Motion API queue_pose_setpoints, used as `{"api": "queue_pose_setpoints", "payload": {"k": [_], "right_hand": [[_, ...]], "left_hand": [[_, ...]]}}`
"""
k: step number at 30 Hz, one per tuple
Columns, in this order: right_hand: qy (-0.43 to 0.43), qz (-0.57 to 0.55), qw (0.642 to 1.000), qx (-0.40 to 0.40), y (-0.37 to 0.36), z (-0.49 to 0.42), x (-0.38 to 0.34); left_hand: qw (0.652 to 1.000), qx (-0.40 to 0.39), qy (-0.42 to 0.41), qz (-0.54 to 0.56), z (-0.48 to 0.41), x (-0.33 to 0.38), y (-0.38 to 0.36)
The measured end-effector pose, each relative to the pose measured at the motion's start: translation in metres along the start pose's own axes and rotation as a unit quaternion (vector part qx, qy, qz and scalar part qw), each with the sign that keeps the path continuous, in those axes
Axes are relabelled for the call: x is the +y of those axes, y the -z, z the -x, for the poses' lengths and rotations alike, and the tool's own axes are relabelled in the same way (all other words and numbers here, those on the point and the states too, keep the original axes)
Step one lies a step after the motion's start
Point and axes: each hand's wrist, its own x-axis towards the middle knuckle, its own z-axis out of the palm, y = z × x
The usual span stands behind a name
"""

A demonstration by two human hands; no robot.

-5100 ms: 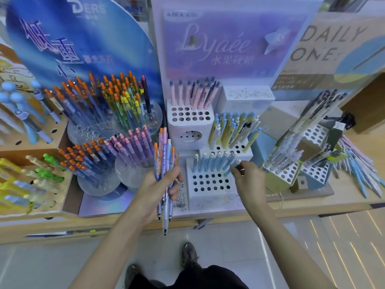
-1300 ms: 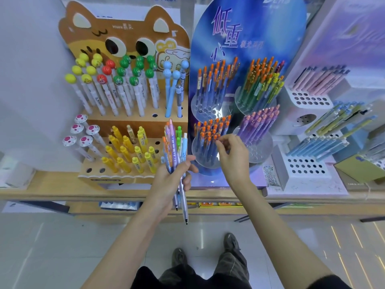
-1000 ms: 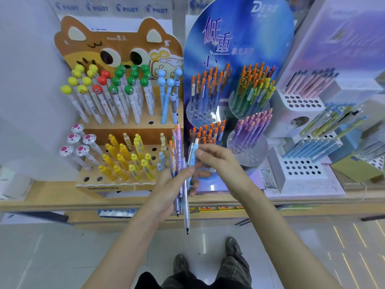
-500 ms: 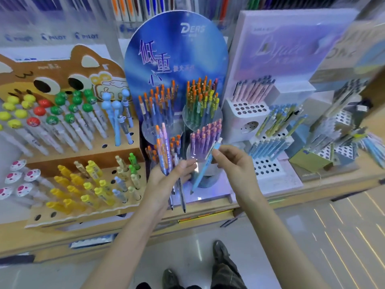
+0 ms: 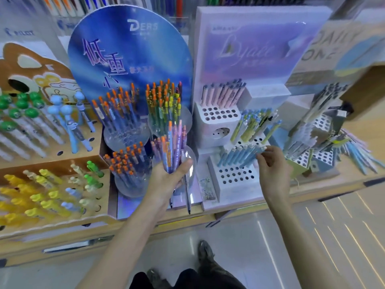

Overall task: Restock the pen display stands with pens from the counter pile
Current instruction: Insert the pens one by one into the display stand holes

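My left hand (image 5: pixel 168 176) grips an upright bundle of pens (image 5: pixel 173 147) with orange, blue and pink caps, in front of the blue round display stand (image 5: pixel 129 59). My right hand (image 5: pixel 273 165) pinches a light blue pen (image 5: pixel 253 156) at the back row of the lowest block of the white stepped stand (image 5: pixel 233 180). That row holds several light blue pens (image 5: pixel 235 156). Rows of open holes lie in front of them.
A brown cat-shaped stand (image 5: pixel 52 155) with ball-topped and yellow pens stands at the left. White cube holders (image 5: pixel 320 157) and a loose pile of pens (image 5: pixel 358 151) lie at the right on the wooden counter (image 5: pixel 312 186). Tiled floor and my shoes are below.
My right hand has carried the light blue pen from beside the bundle rightward to the white stand's blue row. The view has swung right. The left hand keeps the bundle.
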Motion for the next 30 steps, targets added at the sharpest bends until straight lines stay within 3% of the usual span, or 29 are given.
{"api": "queue_pose_setpoints", "payload": {"k": [15,18,30], "right_hand": [[0.065,0.035,0.995,-0.061,-0.013,-0.016,0.033],[0.079,0.042,0.995,-0.042,-0.013,-0.014,0.035],[-0.055,0.044,0.997,-0.034,-0.031,-0.015,0.049]], "left_hand": [[0.999,0.023,0.013,0.025,-0.016,-0.008,-0.043],[0.999,0.024,0.012,0.027,-0.017,-0.008,-0.045],[0.999,0.007,0.012,0.045,-0.016,-0.006,-0.042]]}}
